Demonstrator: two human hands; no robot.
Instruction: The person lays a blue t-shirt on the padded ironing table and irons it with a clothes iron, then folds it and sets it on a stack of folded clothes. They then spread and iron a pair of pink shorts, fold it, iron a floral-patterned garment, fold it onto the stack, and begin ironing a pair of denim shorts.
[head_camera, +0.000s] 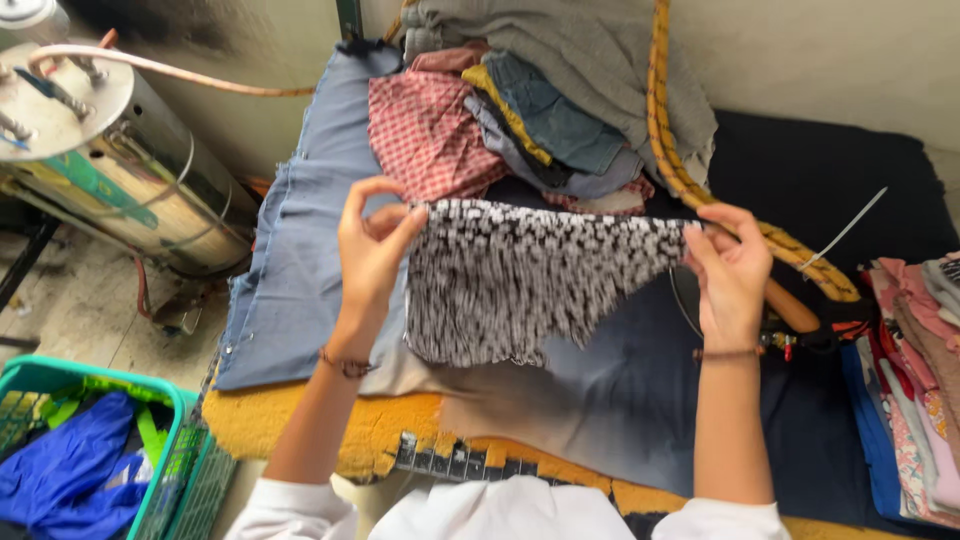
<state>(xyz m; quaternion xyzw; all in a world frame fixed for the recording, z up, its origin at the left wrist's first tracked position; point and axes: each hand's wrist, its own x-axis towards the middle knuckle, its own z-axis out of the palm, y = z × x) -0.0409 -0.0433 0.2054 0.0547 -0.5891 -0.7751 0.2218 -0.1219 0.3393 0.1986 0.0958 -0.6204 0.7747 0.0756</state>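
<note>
Two hands are stretching a black-and-white patterned cloth in the air at the centre of the frame, above a dark padded table. The left hand is pinching the cloth's upper left corner between thumb and fingers, while the right hand is gripping its upper right corner. A heap of crumpled clothes is lying at the upper middle, folded clothes are sitting at the right edge, and a green basket is standing at the lower left.
</note>
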